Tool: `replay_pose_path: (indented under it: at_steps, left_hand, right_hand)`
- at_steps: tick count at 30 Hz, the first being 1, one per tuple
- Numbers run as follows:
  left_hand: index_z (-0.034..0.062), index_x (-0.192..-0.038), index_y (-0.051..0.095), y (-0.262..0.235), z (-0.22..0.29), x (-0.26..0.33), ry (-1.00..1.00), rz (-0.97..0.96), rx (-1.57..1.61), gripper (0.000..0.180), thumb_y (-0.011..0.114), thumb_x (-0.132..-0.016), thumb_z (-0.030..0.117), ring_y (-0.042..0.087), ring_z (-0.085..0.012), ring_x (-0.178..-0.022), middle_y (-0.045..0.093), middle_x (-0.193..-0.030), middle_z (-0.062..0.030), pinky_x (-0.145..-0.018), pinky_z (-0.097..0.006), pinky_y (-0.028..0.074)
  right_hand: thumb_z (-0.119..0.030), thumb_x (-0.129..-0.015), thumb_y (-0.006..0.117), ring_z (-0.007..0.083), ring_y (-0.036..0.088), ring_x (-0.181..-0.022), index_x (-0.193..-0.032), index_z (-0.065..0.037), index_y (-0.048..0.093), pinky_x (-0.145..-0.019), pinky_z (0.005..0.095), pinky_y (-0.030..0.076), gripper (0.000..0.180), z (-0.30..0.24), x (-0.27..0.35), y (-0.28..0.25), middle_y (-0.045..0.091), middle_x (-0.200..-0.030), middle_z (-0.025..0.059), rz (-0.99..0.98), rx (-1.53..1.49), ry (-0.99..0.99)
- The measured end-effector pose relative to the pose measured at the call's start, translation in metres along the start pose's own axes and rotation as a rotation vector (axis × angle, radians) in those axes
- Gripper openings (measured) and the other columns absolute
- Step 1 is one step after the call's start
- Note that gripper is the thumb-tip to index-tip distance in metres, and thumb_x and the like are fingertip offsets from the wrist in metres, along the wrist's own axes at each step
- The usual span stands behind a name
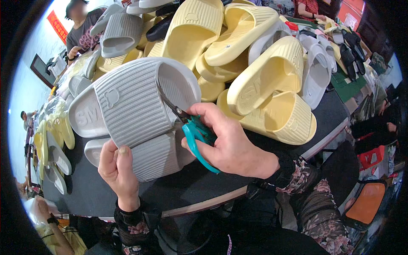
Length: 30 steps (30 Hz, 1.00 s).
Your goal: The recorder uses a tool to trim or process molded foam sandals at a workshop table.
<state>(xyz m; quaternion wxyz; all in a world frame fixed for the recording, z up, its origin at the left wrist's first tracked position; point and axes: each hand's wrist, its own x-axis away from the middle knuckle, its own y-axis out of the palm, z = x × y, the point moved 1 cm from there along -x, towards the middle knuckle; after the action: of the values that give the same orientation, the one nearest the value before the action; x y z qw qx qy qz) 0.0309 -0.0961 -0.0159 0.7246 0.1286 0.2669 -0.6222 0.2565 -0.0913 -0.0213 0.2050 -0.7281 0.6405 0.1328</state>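
My left hand [117,167] grips the near edge of a grey ribbed slide sandal [131,100] and holds it up over the table. My right hand [227,140] is closed on small scissors with teal handles [196,135]. The dark blades point up and left and touch the inner edge of the sandal's strap opening. A second grey sandal [155,155] lies under the held one on the dark table [199,182].
A tall heap of pale yellow sandals [263,76] and grey and white ones [121,32] covers the table beyond my hands. More sandals in clear bags [55,136] lie at the left. Other people sit at the far left and far right.
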Motion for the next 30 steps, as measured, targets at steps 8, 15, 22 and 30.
replay_pose_path:
  at_steps: [8,15,22,30]
  left_hand:
    - [-0.0027,-0.100,0.059,0.003,0.000,0.001,0.035,0.004,-0.003,0.017,0.050,-0.092,0.009,0.047,-0.0044,-0.078,0.059,-0.087,0.0003,-0.073,-0.020,0.036]
    - [-0.0033,-0.100,0.059,-0.004,0.001,-0.001,0.064,0.001,-0.078,0.018,0.050,-0.092,0.010,0.043,-0.0033,-0.073,0.057,-0.084,0.0021,-0.066,-0.018,0.033]
    - [-0.0033,-0.091,0.056,0.003,-0.010,-0.002,0.071,0.095,-0.197,0.010,0.051,-0.089,0.005,0.035,-0.0014,-0.063,0.044,-0.070,0.0063,-0.053,-0.017,0.025]
    - [-0.0085,-0.113,0.056,-0.010,0.001,-0.005,-0.074,0.057,-0.441,0.039,0.056,-0.092,0.023,0.057,-0.0331,-0.085,0.062,-0.100,-0.0228,-0.079,-0.040,0.045]
  right_hand:
    - [-0.011,-0.082,0.068,0.0166,0.057,-0.066,-0.116,0.004,0.044,-0.059,0.0320,0.047,0.044,-0.001,0.001,0.001,0.058,-0.076,0.0141,-0.010,-0.033,0.065]
    - [-0.007,-0.084,0.068,0.0068,0.054,-0.081,-0.121,0.001,0.043,-0.071,0.0226,0.046,0.045,-0.009,-0.005,0.004,0.056,-0.091,0.0039,-0.060,-0.092,0.207]
    - [-0.013,-0.083,0.065,0.0281,0.063,-0.079,-0.114,0.002,0.047,-0.070,0.0367,0.049,0.040,0.000,-0.001,-0.005,0.060,-0.086,0.0214,0.056,-0.108,0.050]
    - [-0.004,-0.087,0.058,0.0126,0.058,-0.078,-0.120,-0.001,0.040,-0.073,0.0271,0.047,0.037,-0.004,0.003,-0.001,0.061,-0.086,0.0079,0.061,-0.146,-0.081]
